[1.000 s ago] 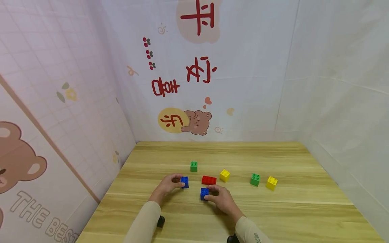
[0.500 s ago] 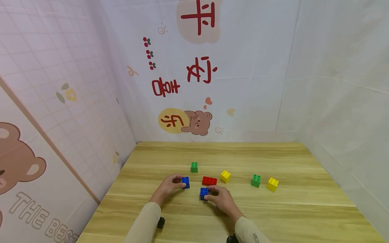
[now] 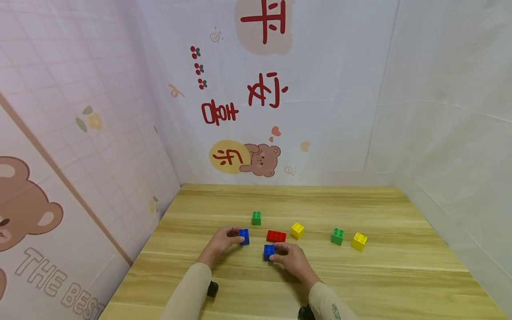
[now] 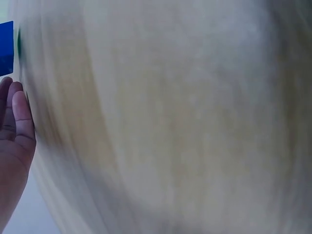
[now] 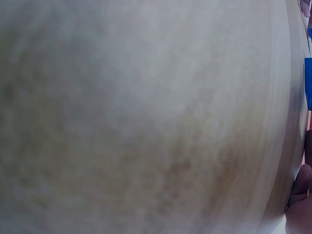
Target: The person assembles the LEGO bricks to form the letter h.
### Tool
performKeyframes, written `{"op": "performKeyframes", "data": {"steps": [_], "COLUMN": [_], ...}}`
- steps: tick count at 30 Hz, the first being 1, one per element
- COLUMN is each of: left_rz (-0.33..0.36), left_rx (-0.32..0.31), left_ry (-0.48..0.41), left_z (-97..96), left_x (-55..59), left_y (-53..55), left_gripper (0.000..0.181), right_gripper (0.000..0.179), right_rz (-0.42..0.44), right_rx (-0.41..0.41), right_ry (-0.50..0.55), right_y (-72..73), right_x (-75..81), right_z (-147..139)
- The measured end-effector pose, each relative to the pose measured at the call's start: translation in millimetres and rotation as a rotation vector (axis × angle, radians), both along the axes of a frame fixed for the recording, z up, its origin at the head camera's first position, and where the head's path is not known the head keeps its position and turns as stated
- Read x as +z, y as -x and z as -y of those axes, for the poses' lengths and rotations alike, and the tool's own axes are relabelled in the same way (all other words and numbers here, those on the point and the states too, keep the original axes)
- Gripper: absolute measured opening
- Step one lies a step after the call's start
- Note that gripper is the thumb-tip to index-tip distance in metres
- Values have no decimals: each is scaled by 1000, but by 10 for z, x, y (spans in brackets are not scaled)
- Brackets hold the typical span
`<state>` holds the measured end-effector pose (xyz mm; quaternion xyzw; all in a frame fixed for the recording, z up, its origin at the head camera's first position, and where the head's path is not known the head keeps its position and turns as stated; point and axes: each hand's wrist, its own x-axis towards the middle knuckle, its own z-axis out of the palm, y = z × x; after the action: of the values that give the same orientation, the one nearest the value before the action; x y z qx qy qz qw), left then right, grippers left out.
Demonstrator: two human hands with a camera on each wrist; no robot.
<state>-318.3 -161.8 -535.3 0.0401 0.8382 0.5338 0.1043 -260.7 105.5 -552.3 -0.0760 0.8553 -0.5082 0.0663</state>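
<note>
On the wooden table, my left hand [image 3: 221, 243] holds a blue toy brick [image 3: 244, 237] between thumb and fingers. A second blue brick [image 3: 269, 252], nearer to me and to the right, is pinched by my right hand [image 3: 294, 261]. The two blue bricks are apart, with studs facing up. In the left wrist view, part of a blue brick [image 4: 6, 48] shows at the left edge above my fingers. The right wrist view catches only a sliver of a blue brick [image 5: 308, 83] at its right edge.
A flat red brick [image 3: 276, 236] lies just beyond my right hand. Behind and to the right are a green brick [image 3: 256, 218], a yellow brick [image 3: 297, 230], another green brick [image 3: 338, 236] and another yellow brick [image 3: 359, 241]. Printed cloth walls [image 3: 328, 89] border the table [image 3: 380, 284].
The head view has shifted slightly. Both hands keep their hold on the blue bricks, with hardly any movement over the table.
</note>
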Motion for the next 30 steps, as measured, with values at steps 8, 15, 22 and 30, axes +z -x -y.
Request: {"op": "performKeyframes", "data": {"steps": [8, 15, 22, 30], "left_rz": [7, -8, -37, -62], "left_rx": [-3, -48, -94, -179], "left_ry": [-43, -42, -48, -77], "left_z": [9, -27, -136, -264], "left_x": [71, 184, 278, 315], "left_y": [3, -6, -41, -101], "left_gripper": [40, 45, 43, 40], "right_gripper": [48, 49, 48, 46], "right_rz": [0, -4, 7, 2], "right_rx": [16, 19, -3, 8], "right_ry": [1, 0, 7, 6], "right_y": [12, 15, 19, 12], "right_x": [20, 56, 84, 64], "right_z": [10, 9, 5, 8]}}
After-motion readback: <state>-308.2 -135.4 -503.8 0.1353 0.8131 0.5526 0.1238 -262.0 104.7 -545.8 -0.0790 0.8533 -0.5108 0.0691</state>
